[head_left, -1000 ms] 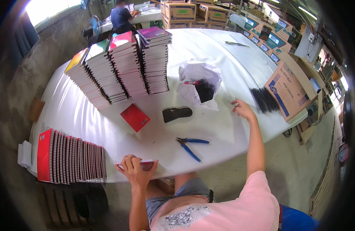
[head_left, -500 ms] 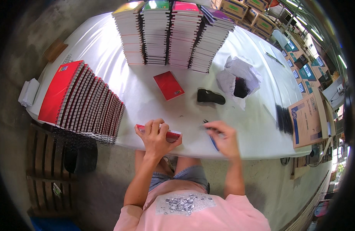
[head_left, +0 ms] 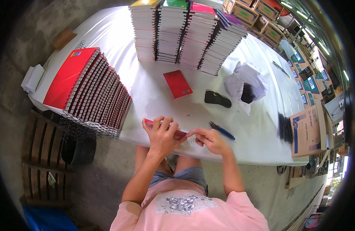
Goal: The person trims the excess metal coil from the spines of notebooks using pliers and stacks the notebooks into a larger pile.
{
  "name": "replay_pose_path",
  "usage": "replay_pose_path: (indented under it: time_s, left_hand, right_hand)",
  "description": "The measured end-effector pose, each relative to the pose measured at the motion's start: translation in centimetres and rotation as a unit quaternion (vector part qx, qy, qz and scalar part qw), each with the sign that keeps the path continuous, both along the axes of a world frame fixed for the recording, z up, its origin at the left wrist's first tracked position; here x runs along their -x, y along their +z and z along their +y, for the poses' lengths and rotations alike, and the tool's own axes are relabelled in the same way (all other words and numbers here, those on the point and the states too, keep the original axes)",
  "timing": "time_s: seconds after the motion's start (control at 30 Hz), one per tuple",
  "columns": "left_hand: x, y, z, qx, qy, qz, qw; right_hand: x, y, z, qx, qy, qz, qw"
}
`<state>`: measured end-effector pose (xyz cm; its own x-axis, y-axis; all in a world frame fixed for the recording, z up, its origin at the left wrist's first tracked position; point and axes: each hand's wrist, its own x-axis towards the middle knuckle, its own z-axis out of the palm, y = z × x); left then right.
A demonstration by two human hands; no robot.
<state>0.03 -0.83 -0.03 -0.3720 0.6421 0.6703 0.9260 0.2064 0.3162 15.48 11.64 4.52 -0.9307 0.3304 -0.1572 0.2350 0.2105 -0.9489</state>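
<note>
My left hand [head_left: 161, 133] is closed around a small red-covered notebook [head_left: 148, 123], which it holds on edge just above the near side of the table. At the notebook's right end, my right hand [head_left: 210, 140] has its index finger stretched to the edge, the other fingers curled in. A thin wire coil [head_left: 192, 141] shows faintly beside those curled fingers. Blue-handled cutting pliers [head_left: 222, 131] lie on the table just beyond my right hand. Farther off are another red notebook [head_left: 178, 84], lying flat, and a black shoe-shaped object [head_left: 218, 99].
A fanned stack of red spiral notebooks [head_left: 71, 79] stands at left. Tall notebook stacks [head_left: 169, 34] line the back. On the right are a crumpled white bag [head_left: 233, 82] with black contents, a bundle of black coils [head_left: 284, 128] and a cardboard box [head_left: 310, 131].
My right hand has let go of the pliers, which now lie on the table, and has moved left to the notebook's end. The left hand still holds the notebook. The view has shifted slightly.
</note>
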Motion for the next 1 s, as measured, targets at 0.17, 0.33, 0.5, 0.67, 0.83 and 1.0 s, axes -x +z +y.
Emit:
replay_pose_path:
  time_s: [0.17, 0.33, 0.5, 0.67, 0.83, 1.0]
  left_hand:
    - [0.1, 0.6, -0.1, 0.028, -0.003, -0.014, 0.999]
    - [-0.2, 0.4, 0.3, -0.005, 0.006, -0.003, 1.000]
    - [0.1, 0.5, 0.2, -0.003, 0.009, 0.010, 1.000]
    - [0.2, 0.5, 0.2, 0.005, -0.002, 0.006, 1.000]
    - [0.5, 0.8, -0.3, 0.032, -0.020, -0.004, 0.999]
    - [1.5, 1.1, -0.7, 0.055, -0.054, -0.012, 0.997]
  right_hand:
    - [0.1, -0.2, 0.1, -0.141, -0.001, 0.080, 0.987]
    - [0.5, -0.2, 0.3, -0.108, -0.105, 0.102, 0.983]
    - [0.6, -0.9, 0.8, -0.018, -0.044, 0.075, 0.996]
    - [0.7, -1.6, 1.3, 0.009, -0.033, 0.109, 0.993]
    - [0.7, -0.9, 1.4, 0.078, 0.015, 0.062, 0.995]
    - [1.3, 2.8, -0.5, 0.014, -0.071, -0.059, 0.996]
